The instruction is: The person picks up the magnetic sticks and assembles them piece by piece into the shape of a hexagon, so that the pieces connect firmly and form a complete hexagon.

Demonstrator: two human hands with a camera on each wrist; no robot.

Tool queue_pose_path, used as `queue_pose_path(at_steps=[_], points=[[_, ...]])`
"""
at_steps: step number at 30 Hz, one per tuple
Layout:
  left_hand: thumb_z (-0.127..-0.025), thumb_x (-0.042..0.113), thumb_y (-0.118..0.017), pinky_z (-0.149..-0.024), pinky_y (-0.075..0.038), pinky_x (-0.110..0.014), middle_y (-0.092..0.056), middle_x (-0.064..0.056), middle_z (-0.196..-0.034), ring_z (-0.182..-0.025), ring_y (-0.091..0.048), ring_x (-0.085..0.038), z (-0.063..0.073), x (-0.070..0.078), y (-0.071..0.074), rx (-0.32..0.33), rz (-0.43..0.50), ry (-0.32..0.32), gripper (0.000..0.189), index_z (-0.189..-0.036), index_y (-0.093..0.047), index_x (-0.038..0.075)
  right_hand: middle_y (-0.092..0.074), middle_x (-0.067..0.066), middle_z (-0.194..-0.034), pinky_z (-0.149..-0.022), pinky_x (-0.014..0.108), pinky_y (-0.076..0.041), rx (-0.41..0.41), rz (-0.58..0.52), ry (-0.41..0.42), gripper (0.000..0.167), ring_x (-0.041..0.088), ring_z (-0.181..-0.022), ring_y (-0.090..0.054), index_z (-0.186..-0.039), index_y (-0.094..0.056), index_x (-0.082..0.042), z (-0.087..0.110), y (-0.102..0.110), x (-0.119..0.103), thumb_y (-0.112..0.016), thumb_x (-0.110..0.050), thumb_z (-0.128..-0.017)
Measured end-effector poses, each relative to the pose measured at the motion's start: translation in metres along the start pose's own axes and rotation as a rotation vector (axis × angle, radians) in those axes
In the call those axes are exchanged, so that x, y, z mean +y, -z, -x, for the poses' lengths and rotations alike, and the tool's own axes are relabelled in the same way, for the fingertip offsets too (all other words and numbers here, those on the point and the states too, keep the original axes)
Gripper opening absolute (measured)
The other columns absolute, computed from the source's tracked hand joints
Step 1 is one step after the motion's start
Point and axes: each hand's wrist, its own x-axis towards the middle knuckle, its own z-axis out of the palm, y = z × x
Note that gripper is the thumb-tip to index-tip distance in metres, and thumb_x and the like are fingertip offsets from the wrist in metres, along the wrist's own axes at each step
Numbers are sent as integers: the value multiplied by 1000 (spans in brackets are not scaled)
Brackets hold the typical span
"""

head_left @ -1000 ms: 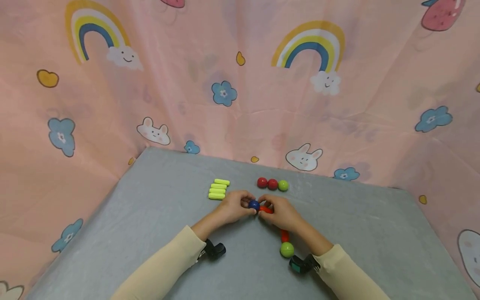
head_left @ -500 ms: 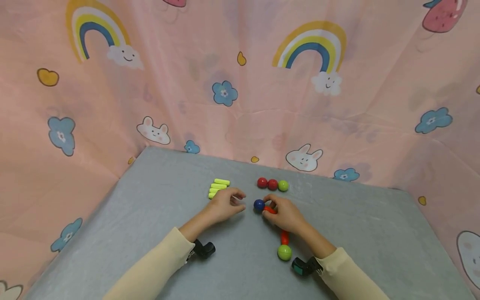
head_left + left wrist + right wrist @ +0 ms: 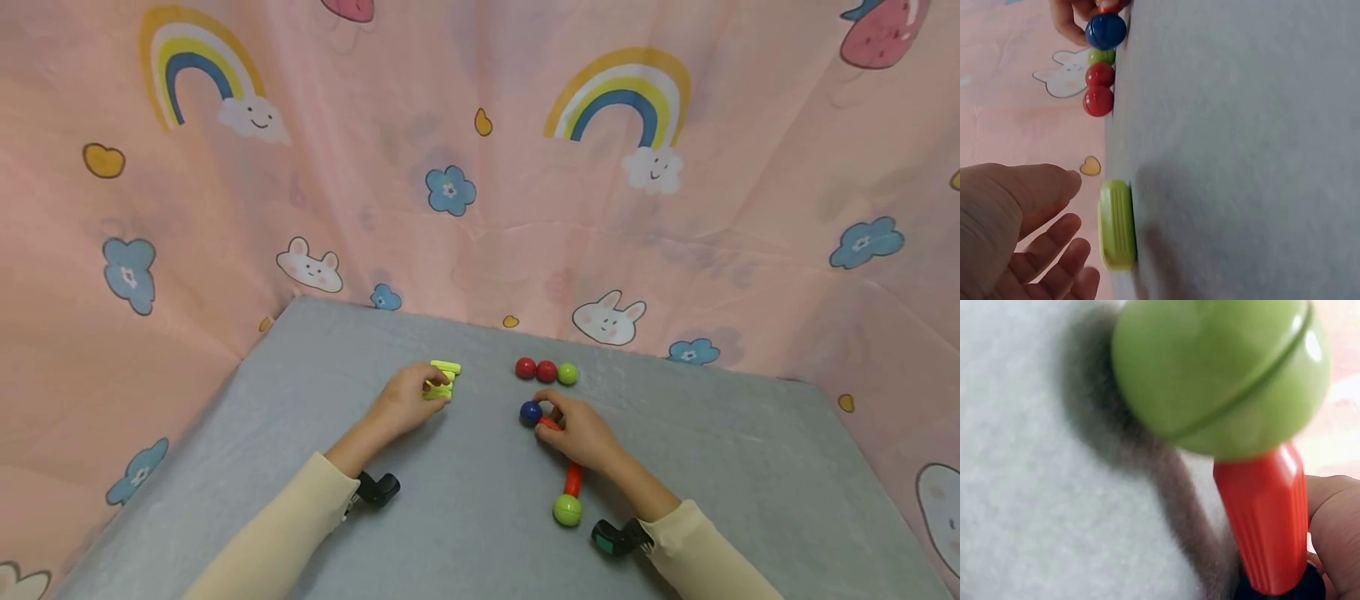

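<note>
Fingers (image 3: 1054, 256) of your left hand (image 3: 405, 400) are hanging loosely spread over the yellow bars (image 3: 441, 379), while your right hand (image 3: 581, 433) is pinching the red rod (image 3: 550, 423) beside the blue ball (image 3: 530, 412).

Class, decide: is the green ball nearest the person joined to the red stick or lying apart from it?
Joined. The green ball sits flush on the red stick end, with no gap.

It looks like a child's play corner set up for recording. A pink cartoon curtain (image 3: 480, 167) of rainbows, bunnies and flowers hangs behind and to both sides of a grey felt table (image 3: 465, 533). Toy balls (image 3: 546, 371) and yellow-green sticks (image 3: 444, 377) lie on the table, towards the curtain.
</note>
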Motion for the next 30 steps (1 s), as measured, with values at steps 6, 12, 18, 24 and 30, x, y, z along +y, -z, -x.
queue_pose_path(at_steps=[6,12,18,24,30], points=[[-79,11,-77,-82,-52,-36,-66,-6,-100,-90,-61,-20,-1,-5,2,-7,-54,21,18,-97,-72,10,-61,-1,-79,-60,27,-42,47,21,-31,39,11,-65,-51,-118,-60,-15,3,0,2,-70,-17,-80],[-79,12,-77,-83,-51,-36,-67,-5,-98,-90,-61,-19,-3,-6,0,-21,-110,23,16,-95,-73,9,-58,0,-76,-57,26,-39,97,34,-80,41,12,-63,-49,-118,-59,-13,6,-1,4,-70,-18,-79],[-78,11,-77,-80,-51,-36,-66,-4,-93,-85,-60,-17,-4,-6,-1,-22,-136,36,12,-90,-73,11,-57,0,-74,-56,27,-38,111,31,-74,40,12,-61,-48,-117,-59,-15,7,-1,4,-71,-18,-79],[-77,8,-77,-81,-51,-37,-65,-3,-91,-86,-60,-18,-4,-6,-2,-27,-140,31,11,-86,-73,13,-56,-1,-73,-55,27,-38,105,21,-64,39,11,-60,-48,-116,-58,-18,7,-2,4,-70,-17,-79],[-77,8,-76,-83,-51,-38,-66,-3,-92,-89,-61,-20,-6,-7,-4,-33,-173,27,14,-90,-76,13,-57,-1,-74,-55,27,-39,111,30,-47,38,11,-60,-48,-115,-58,-18,7,-3,4,-70,-16,-79]])
